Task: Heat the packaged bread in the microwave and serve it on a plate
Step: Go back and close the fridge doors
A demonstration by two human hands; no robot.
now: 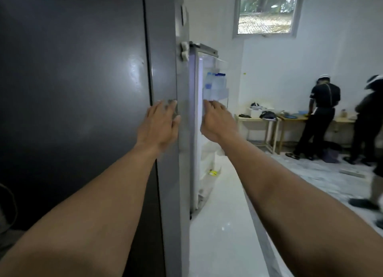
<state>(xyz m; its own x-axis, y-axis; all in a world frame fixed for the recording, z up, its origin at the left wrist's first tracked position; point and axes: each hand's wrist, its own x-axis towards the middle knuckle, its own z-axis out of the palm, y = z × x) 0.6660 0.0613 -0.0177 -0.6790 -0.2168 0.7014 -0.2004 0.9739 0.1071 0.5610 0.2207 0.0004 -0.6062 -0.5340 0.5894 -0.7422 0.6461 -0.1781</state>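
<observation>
1. Pressing flat against the grey front edge of the fridge (83,90), the left hand (159,127) lies released, fingers straight and spread, grasping nothing.
2. The right hand (217,123) reaches to the open fridge door (223,214), fingers stretched out loosely just under the door shelf (224,93); it holds nothing, and motion blur hides whether the fingertips touch the shelf.
3. Blue-capped bottles (217,81) stand upright in that shelf.
4. I cannot tell where the packaged bread is.
5. Two people (323,111) stand at a table (255,119) by the far wall, under a window (267,13).
</observation>
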